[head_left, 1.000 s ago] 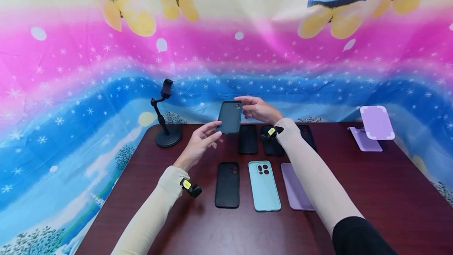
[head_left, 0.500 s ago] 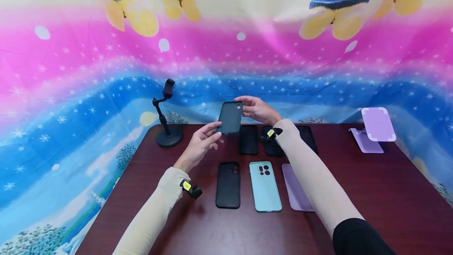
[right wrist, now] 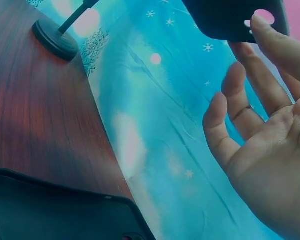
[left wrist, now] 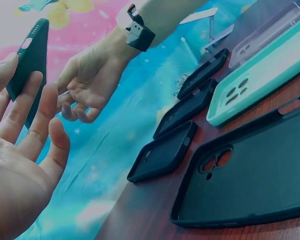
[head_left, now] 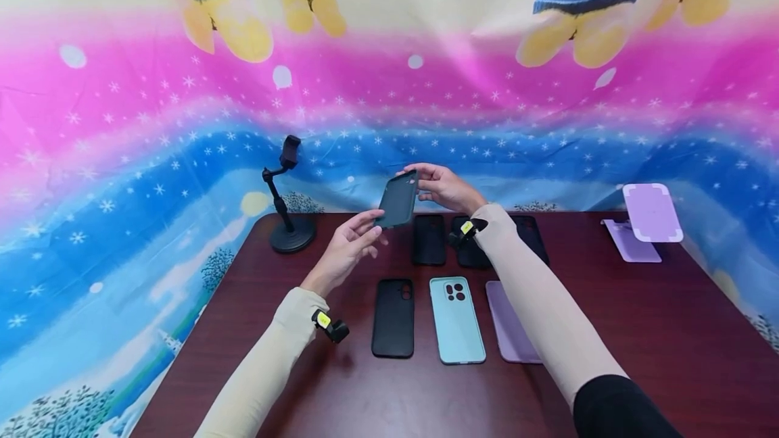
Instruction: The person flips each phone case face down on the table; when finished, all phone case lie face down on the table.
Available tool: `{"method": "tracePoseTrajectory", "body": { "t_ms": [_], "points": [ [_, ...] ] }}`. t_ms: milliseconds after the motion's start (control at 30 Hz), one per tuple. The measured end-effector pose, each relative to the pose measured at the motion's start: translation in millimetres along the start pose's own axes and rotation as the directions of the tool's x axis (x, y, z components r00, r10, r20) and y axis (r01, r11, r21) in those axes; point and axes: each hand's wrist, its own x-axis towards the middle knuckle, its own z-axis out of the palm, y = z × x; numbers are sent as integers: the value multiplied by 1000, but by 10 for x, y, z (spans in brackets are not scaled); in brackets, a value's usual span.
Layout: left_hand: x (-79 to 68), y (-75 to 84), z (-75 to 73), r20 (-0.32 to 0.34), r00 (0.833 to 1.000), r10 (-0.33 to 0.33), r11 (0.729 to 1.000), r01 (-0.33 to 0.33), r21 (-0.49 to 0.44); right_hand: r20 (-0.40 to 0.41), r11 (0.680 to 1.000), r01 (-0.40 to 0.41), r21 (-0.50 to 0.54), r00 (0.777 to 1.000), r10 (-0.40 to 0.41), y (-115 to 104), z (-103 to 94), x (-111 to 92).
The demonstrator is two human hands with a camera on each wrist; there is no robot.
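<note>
Held case (left wrist: 35, 54): edge slot (left wrist: 26, 43) visible in left wrist view only.

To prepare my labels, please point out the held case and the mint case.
held case (head_left: 398, 202), head view, middle of its inner face
mint case (head_left: 458, 323), head view, middle of its inner face

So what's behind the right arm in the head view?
Parts of the purple case and, farther back, two black cases show around the right arm. The arm covers the purple case's right side; anything else hidden there cannot be told.
</note>
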Motion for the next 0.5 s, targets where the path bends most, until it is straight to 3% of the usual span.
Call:
{"method": "tracePoseTrajectory", "body": {
  "t_ms": [233,500],
  "points": [
    [14,-16,19,35,999,6,999,-7,32,-18,999,-33,7,999,33,0,14,-5],
    [36,-8,21,35,999,27,998,-28,53,-142,999,-47,26,989,50,9,68,54]
  ]
}}
